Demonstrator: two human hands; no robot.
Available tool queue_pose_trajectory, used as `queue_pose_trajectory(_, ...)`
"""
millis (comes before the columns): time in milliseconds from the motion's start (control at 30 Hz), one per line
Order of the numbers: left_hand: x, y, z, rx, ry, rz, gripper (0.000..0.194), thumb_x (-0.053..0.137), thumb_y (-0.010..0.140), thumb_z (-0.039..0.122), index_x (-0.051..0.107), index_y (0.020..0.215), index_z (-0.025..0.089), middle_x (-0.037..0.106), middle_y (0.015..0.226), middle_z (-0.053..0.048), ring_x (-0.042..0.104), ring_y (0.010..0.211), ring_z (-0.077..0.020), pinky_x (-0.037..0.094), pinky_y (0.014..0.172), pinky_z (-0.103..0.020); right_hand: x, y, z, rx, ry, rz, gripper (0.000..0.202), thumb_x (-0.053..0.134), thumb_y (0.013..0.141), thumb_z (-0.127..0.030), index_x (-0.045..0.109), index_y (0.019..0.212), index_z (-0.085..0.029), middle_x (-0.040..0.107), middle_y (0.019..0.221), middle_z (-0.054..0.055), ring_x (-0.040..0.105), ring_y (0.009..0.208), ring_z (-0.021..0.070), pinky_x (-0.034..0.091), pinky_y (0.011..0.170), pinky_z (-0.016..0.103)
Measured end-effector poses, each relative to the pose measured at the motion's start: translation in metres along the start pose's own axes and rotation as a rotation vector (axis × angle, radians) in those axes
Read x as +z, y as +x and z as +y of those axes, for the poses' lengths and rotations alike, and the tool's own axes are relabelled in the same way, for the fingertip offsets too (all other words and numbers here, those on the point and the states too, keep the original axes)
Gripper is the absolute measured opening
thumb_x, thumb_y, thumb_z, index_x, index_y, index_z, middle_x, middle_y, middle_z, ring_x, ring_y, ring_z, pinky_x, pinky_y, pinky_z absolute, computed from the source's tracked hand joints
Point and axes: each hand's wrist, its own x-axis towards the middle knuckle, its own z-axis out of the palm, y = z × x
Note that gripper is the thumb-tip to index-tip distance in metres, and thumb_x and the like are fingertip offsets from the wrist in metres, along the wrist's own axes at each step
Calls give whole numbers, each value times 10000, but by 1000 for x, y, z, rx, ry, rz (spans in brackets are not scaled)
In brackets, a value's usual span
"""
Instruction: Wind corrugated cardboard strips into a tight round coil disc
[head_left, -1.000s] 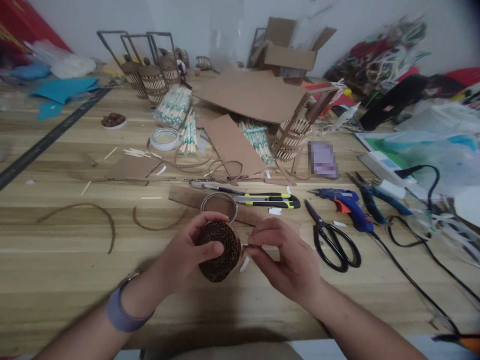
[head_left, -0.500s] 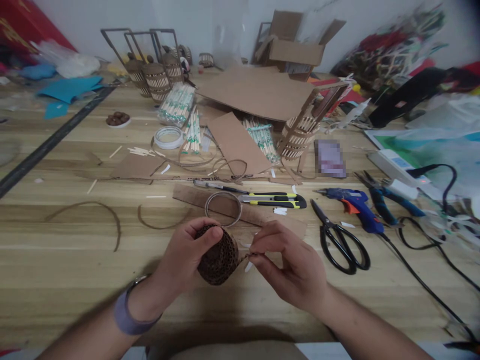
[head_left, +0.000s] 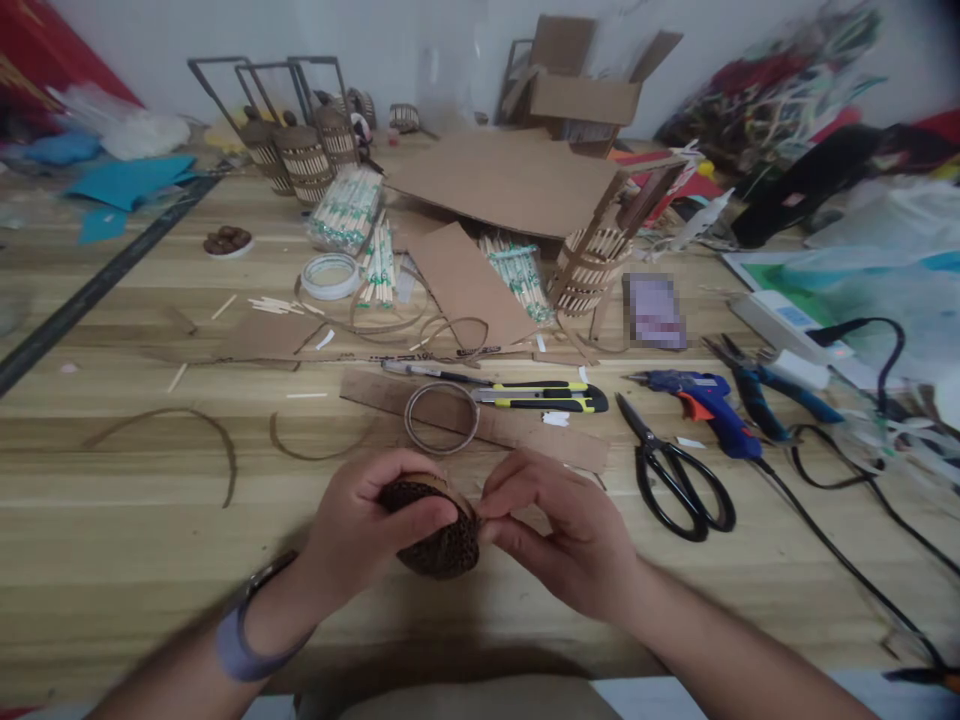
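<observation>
My left hand (head_left: 375, 515) is wrapped round a brown coil of corrugated cardboard (head_left: 442, 548), its thumb lying across the honeycomb-like face. At the coil's right edge my right hand (head_left: 559, 530) pinches a short bit of cardboard strip, mostly hidden by the fingertips. Just beyond both hands lies a grey-brown ring (head_left: 442, 418) on a flat cardboard strip (head_left: 517, 432). A yellow-and-black utility knife (head_left: 551, 397) rests beside the ring, with a pen (head_left: 431, 373) to its left. Black-handled scissors (head_left: 675, 480) lie right of my right hand.
A blue hot glue gun (head_left: 705, 400) and pliers (head_left: 769, 390) lie at the right, with cords trailing. Further back are cardboard sheets (head_left: 502, 180), bundled sticks (head_left: 345, 210), a tape roll (head_left: 330, 275) and small stick-sided buckets (head_left: 304, 165). Loose curved strips (head_left: 225, 440) lie at the left.
The coil has turned and tilted in my left hand, showing more of its side. My right hand has moved left, close against the coil, and the loose strip end between them has shortened.
</observation>
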Motion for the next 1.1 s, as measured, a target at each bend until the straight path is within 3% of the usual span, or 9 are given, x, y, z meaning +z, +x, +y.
queue_pose_trajectory(200,-6,-1,-2,235,212,-129,207,798,780,417,755,783,214,725,610,32,614,526,-121,450,547,-218,-2,2,2,247,168,-92,309,753,854,-425,622,701,-191,644,714,-1,616,669,117,483,621,231)
queue_pose_trajectory(300,-8,1,-5,261,196,-244,280,765,802,492,756,794,212,723,612,21,604,520,-123,447,566,-233,-5,3,5,380,224,-198,369,796,788,-482,622,665,-181,645,705,-3,606,663,123,457,607,238)
queue_pose_trajectory(433,-3,5,-4,-3,-13,-312,434,781,708,619,726,740,189,695,608,7,578,525,-129,424,521,-229,-4,2,8,428,254,-203,425,798,729,-574,630,778,-187,624,722,-14,567,629,121,453,575,242)
queue_pose_trajectory(600,15,5,-4,-430,-493,-239,536,758,658,703,719,835,199,602,635,49,478,496,-80,379,471,-183,0,0,10,80,61,-122,465,774,793,-502,642,1153,-238,636,1076,74,614,1018,202,536,870,344)
queue_pose_trajectory(667,21,3,-6,-524,-581,-261,506,761,675,683,727,851,210,592,614,51,490,490,-87,396,478,-191,2,-1,12,-7,35,-160,294,724,882,-385,668,1137,-251,609,1178,95,596,1127,207,523,943,359)
queue_pose_trajectory(767,20,4,-9,-589,-570,-364,574,624,755,755,738,885,207,674,660,-2,587,507,-140,473,515,-252,1,-1,12,3,38,-153,108,679,924,-312,695,986,-224,650,1133,92,635,1074,200,530,921,349)
queue_pose_trajectory(867,7,8,-12,-516,-523,-270,632,510,814,782,732,947,206,760,876,-51,705,792,-199,540,713,-289,-4,1,12,188,30,-114,146,725,881,-328,659,869,-199,716,924,45,682,876,185,541,783,300)
queue_pose_trajectory(967,-7,12,-9,-283,-359,-120,602,630,791,711,712,1098,200,760,1091,-82,683,1025,-249,525,856,-319,-9,4,13,392,-16,-116,129,705,850,-285,631,797,-194,709,761,-6,659,707,159,506,657,255)
queue_pose_trajectory(1100,-13,12,-3,-256,-10,-242,402,769,774,456,733,1079,197,776,1006,-61,703,927,-253,530,800,-318,-9,7,17,466,-15,-147,107,663,830,-286,637,788,-191,712,754,-4,648,704,155,494,652,250)
